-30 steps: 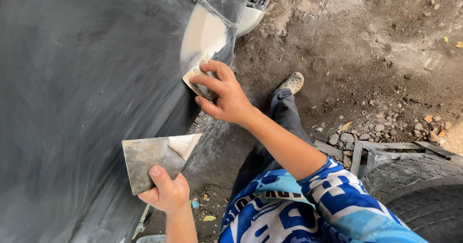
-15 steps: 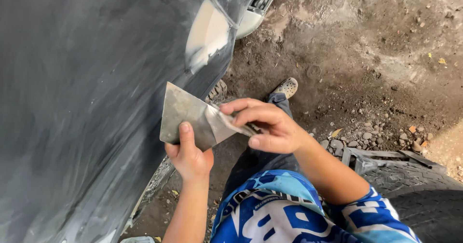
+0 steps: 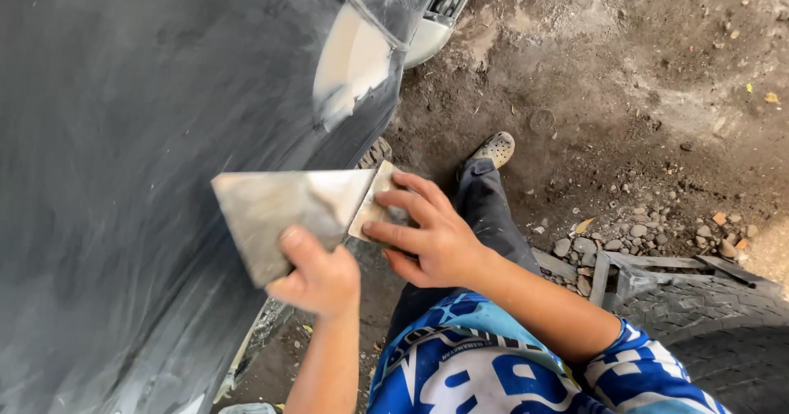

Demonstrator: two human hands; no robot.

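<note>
The left hand point(image 3: 319, 281) is pinching a flat grey metal mixing plate point(image 3: 283, 209) w/ thumb on top, near the sanded dark car panel point(image 3: 123, 135). The right hand point(image 3: 431, 237), fingers curled, is pressing a small pale spreader point(image 3: 374, 202) on the plate's right edge; better keeping the blade flat & wiping evenly.

Dirt ground point(image 3: 625, 69) w/ stones point(image 3: 633, 237), tyre point(image 3: 707, 332)

Single head-worn view: looks steeply down, close above the hands point(image 3: 378, 254); dark car panel point(image 3: 123, 135) frame left, dirt ground point(image 3: 625, 69) right.
</note>
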